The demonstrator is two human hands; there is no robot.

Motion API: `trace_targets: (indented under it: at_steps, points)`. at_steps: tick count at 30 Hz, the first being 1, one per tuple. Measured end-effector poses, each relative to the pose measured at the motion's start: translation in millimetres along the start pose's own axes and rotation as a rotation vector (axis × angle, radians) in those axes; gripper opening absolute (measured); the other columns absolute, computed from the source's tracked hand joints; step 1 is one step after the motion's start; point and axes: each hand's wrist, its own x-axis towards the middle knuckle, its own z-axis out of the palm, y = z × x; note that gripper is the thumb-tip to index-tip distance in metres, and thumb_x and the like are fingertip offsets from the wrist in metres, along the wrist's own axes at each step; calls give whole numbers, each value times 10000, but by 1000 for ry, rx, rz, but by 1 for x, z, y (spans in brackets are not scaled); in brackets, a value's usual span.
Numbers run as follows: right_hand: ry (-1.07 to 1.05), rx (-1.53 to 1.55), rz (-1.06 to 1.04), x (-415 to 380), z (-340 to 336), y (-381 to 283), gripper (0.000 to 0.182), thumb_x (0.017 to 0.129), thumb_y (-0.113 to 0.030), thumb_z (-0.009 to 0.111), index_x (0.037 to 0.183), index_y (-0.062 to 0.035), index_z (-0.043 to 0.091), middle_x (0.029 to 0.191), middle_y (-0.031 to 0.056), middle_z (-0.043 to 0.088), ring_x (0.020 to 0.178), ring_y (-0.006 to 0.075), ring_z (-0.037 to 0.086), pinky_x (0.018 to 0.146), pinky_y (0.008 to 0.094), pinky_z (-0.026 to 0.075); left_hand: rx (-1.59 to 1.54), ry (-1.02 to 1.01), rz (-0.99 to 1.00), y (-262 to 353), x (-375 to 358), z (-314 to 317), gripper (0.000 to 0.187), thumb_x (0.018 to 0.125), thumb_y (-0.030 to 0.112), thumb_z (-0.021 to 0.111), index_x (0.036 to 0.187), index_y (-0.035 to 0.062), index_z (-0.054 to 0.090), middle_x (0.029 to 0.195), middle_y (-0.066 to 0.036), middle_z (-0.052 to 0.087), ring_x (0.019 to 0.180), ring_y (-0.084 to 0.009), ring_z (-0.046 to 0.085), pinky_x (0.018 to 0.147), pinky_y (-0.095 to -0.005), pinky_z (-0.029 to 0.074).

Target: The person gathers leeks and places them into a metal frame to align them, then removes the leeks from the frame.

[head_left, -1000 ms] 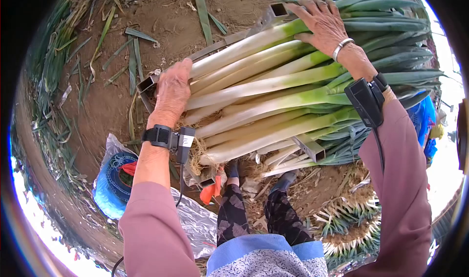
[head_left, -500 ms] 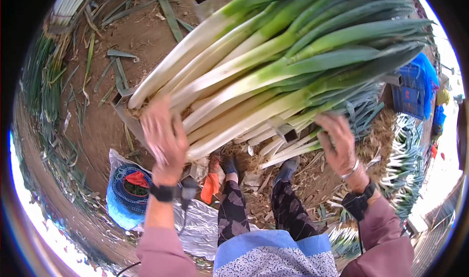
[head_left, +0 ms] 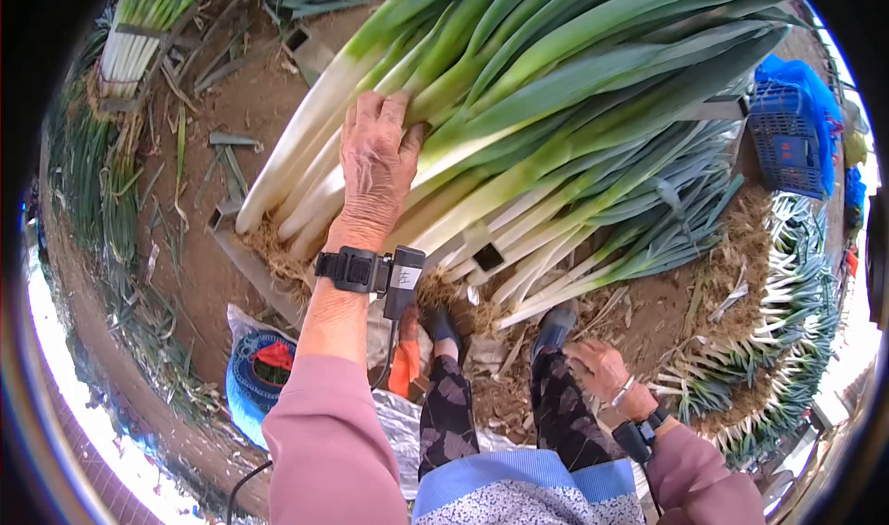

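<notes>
A large pile of leeks (head_left: 306, 145), white stems toward the lower left and green leaves toward the upper right, lies across a metal frame (head_left: 255, 270). My left hand (head_left: 375, 168) is on top of the pile, its fingers curled over a leek stem and the thumb apart on the other side; the fingertips are partly hidden. Down by my right leg, away from the pile, my right hand (head_left: 602, 372) hangs with loosely bent fingers and nothing visible in it. Thinner leeks (head_left: 556, 275) lie lower down, beyond the frame's square tube end (head_left: 487, 257).
More leeks (head_left: 769, 312) are laid in rows at the right, below a blue crate (head_left: 787, 141). A bundled stack of leeks (head_left: 134, 57) stands at upper left. A blue-wrapped round container (head_left: 250, 372) sits near my feet. Leaf scraps litter the soil.
My left hand has moved up and right from the root ends onto the stems. My right hand has dropped from beside the leeks to near my leg. The view has shifted slightly.
</notes>
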Motion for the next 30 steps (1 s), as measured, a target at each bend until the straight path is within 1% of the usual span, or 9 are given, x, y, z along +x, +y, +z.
trace_targets:
  at_steps: [4, 9, 13, 15, 18, 21, 25, 27, 30]
  points:
    - [55, 68, 12, 12, -14, -4, 190, 841, -72, 626, 1027, -39, 612, 901, 147, 629, 829, 364, 622, 733, 426, 520, 108, -20, 79, 3, 7, 4, 351, 754, 9, 682, 1082, 12, 557, 1012, -164, 541, 938, -346, 554, 834, -440, 470]
    - [76, 67, 48, 20, -27, 0, 200, 837, -55, 616, 1037, -41, 613, 902, 149, 627, 841, 370, 621, 742, 429, 520, -48, 101, 48, 0, -12, -3, 398, 758, -23, 651, 1128, -6, 507, 1065, -191, 516, 987, -365, 527, 862, -456, 451]
    - [60, -30, -49, 36, -39, -6, 221, 835, -51, 620, 1056, -41, 611, 892, 147, 622, 819, 367, 617, 710, 431, 512, -65, 190, 48, -6, -18, -13, 430, 770, 7, 658, 1167, 1, 494, 1063, -198, 506, 977, -393, 510, 849, -473, 435]
    - [34, -78, -59, 50, -50, -21, 230, 834, -50, 622, 1063, -42, 611, 891, 146, 621, 813, 365, 614, 702, 431, 508, -93, 260, 18, -3, -12, -18, 301, 875, 76, 617, 1151, 11, 514, 1012, -206, 515, 942, -407, 519, 802, -461, 446]
    - [95, 0, -223, 85, -72, -63, 239, 831, -56, 631, 1067, -36, 601, 886, 137, 611, 801, 340, 605, 702, 416, 489, -132, 258, 29, -11, -6, -24, 361, 794, 7, 629, 1135, 14, 510, 1019, -193, 522, 942, -391, 524, 821, -469, 442]
    - [236, 27, -508, 135, -109, -121, 262, 812, -49, 628, 1070, -38, 592, 944, 131, 603, 854, 302, 607, 712, 404, 477, -248, 215, -26, -12, -2, -34, 315, 808, 15, 626, 1107, 16, 524, 991, -186, 531, 911, -390, 536, 799, -454, 453]
    - [465, -300, -796, 229, -140, -158, 225, 804, -45, 583, 1029, -53, 580, 1033, 127, 585, 954, 272, 585, 879, 419, 480, -358, 153, -28, -17, 4, -53, 251, 850, 58, 632, 1080, 15, 539, 968, -188, 544, 876, -393, 556, 756, -442, 465]
    - [437, -522, -724, 270, -147, -158, 209, 790, -43, 571, 999, -50, 584, 996, 135, 588, 943, 289, 583, 951, 434, 459, -383, 127, -60, -20, 3, -52, 249, 854, 73, 639, 1078, 17, 546, 973, -182, 557, 872, -381, 570, 750, -438, 471]
    - [414, -637, -660, 289, -148, -154, 156, 785, -75, 633, 933, -30, 619, 925, 126, 605, 946, 298, 588, 949, 431, 454, -364, 200, -53, -14, -1, -36, 261, 855, 104, 640, 1087, 23, 550, 981, -161, 554, 893, -345, 566, 751, -431, 479]
